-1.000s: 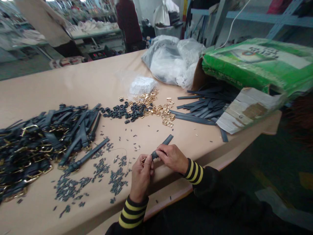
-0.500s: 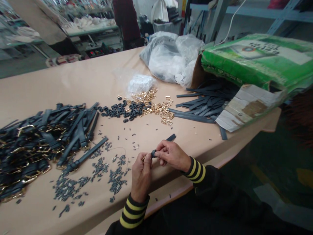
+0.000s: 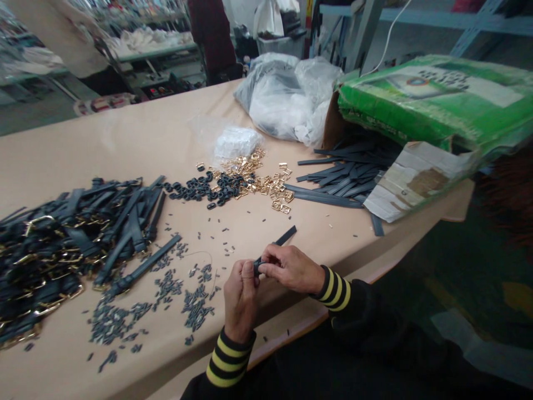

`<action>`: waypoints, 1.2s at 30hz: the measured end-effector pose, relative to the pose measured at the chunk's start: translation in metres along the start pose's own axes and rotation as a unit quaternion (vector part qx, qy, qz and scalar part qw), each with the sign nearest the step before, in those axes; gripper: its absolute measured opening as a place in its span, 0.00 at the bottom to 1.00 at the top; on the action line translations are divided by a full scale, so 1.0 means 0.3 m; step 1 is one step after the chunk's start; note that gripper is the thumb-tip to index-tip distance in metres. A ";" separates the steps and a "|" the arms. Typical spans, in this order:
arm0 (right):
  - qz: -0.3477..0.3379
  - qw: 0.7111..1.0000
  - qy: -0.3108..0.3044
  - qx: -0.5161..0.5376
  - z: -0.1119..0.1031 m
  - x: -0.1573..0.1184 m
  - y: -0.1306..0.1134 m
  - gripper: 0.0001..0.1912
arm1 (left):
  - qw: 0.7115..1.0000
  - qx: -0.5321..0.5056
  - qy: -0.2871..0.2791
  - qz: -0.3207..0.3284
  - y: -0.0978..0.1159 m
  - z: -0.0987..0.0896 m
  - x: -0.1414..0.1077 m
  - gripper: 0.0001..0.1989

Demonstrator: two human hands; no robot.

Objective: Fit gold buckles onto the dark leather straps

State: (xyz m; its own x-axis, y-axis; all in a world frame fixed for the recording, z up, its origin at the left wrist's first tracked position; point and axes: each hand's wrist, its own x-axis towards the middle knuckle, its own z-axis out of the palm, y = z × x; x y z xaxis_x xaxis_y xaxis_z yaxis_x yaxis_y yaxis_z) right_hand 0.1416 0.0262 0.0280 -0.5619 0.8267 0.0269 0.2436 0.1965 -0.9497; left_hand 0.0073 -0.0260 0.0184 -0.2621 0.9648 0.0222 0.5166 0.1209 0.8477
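Note:
A dark strap [image 3: 285,236] is held between my two hands over the table's near edge, its free end pointing away to the upper right. My left hand [image 3: 241,297] pinches the near end between thumb and fingers. From the right, my right hand [image 3: 291,268] closes its thumb and fingertips on the strap beside the left thumb. What exactly sits between the fingertips is mostly hidden. Left of my hands lie many small dark pieces [image 3: 197,308] and a strap with a loop [image 3: 150,266]. Beyond are dark loops [image 3: 208,188] and gold buckles [image 3: 277,186].
A heap of buckled straps [image 3: 83,233] covers the table's left. Loose straps [image 3: 341,178] spill from a green box [image 3: 437,105] at right, with a torn cardboard flap [image 3: 416,180]. Plastic bags [image 3: 287,100] lie at the back. Two people stand beyond the table.
My right hand has shifted slightly left, closer to my left thumb. More of the strap's free end shows beyond the fingers. The whole view has moved a little.

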 end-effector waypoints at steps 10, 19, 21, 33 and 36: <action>-0.009 0.999 0.014 -0.041 0.008 -0.001 -0.008 0.02 | 0.991 0.013 -0.130 0.020 0.021 -0.026 0.022 0.15; -0.049 0.991 0.017 -0.123 -0.138 -0.011 -0.032 0.11 | 0.972 -0.167 -0.151 -0.066 -0.009 -0.048 0.019 0.11; -0.081 0.967 0.057 -0.233 -0.186 -0.014 -0.032 0.13 | 0.975 -0.149 -0.149 -0.064 -0.010 -0.058 0.022 0.12; 0.039 0.932 -0.257 -0.252 -0.184 -0.006 -0.052 0.08 | 0.978 -0.055 -0.196 -0.037 0.022 -0.044 -0.003 0.12; 0.022 0.933 -0.255 -0.254 -0.167 -0.004 -0.052 0.08 | 0.978 -0.049 -0.200 -0.034 0.026 -0.032 -0.007 0.11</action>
State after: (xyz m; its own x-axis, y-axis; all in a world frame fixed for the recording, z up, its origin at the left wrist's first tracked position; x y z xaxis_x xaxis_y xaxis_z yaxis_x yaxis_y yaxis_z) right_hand 0.1782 0.0486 0.0583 -0.8138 0.5066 -0.2847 0.5462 0.4996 -0.6724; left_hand 0.0042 -0.0295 0.0302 0.0572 0.9720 -0.2281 0.4241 0.1832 0.8869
